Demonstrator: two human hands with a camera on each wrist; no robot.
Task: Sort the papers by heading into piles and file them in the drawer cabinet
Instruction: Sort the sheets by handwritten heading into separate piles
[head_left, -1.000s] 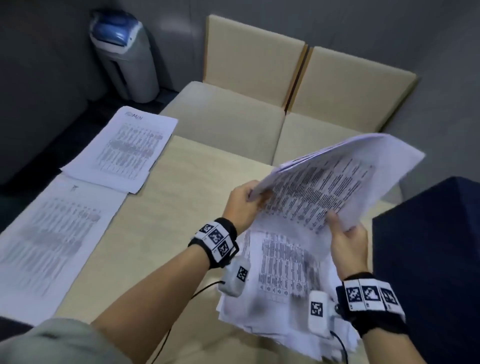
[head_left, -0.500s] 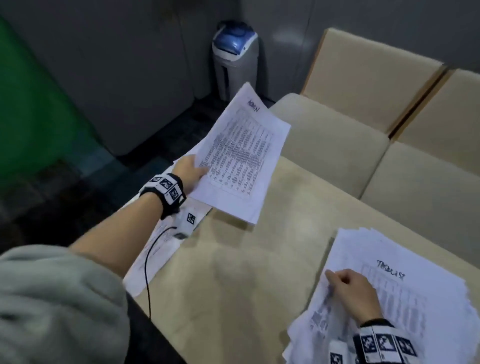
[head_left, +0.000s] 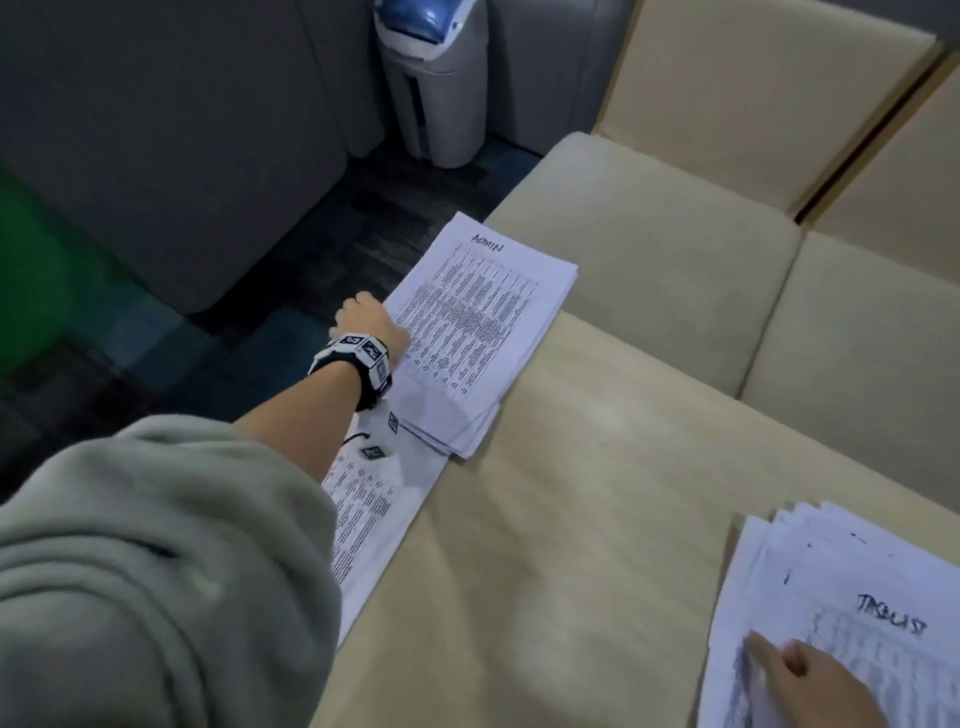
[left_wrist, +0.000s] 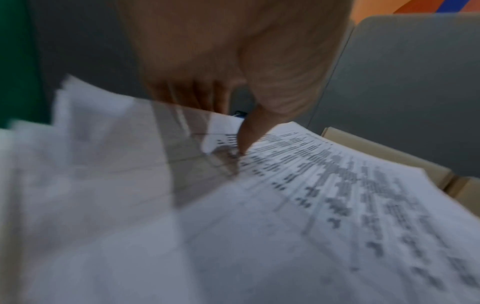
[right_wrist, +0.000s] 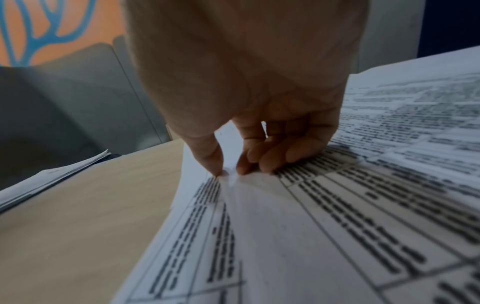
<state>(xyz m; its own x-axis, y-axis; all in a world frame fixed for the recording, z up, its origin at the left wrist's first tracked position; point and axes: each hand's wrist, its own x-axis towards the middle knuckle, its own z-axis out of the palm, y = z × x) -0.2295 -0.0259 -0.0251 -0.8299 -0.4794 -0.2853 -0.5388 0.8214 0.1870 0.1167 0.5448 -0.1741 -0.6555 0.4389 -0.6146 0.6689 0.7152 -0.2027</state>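
Observation:
A pile headed ADMIN (head_left: 483, 332) lies at the table's far left corner. My left hand (head_left: 371, 322) is at its left edge. In the left wrist view the thumb (left_wrist: 249, 133) lies on the top sheet (left_wrist: 324, 195) and the fingers curl under its edge. A second pile (head_left: 374, 514) lies nearer, partly hidden under my left arm. At the near right is the loose stack (head_left: 852, 587) with a handwritten heading on top. My right hand (head_left: 810, 675) rests on it, and thumb and forefinger pinch up a fold of its top sheet (right_wrist: 337, 216).
The beige table (head_left: 571, 519) has bare wood between the piles. Beige sofa cushions (head_left: 649, 249) run along its far side. A grey bin with a blue lid (head_left: 436, 78) stands on the dark floor beyond. No drawer cabinet is in view.
My left hand carried one sheet leftwards and laid it on the ADMIN pile. The right hand let the lifted stack down onto the table and now pinches its top sheet.

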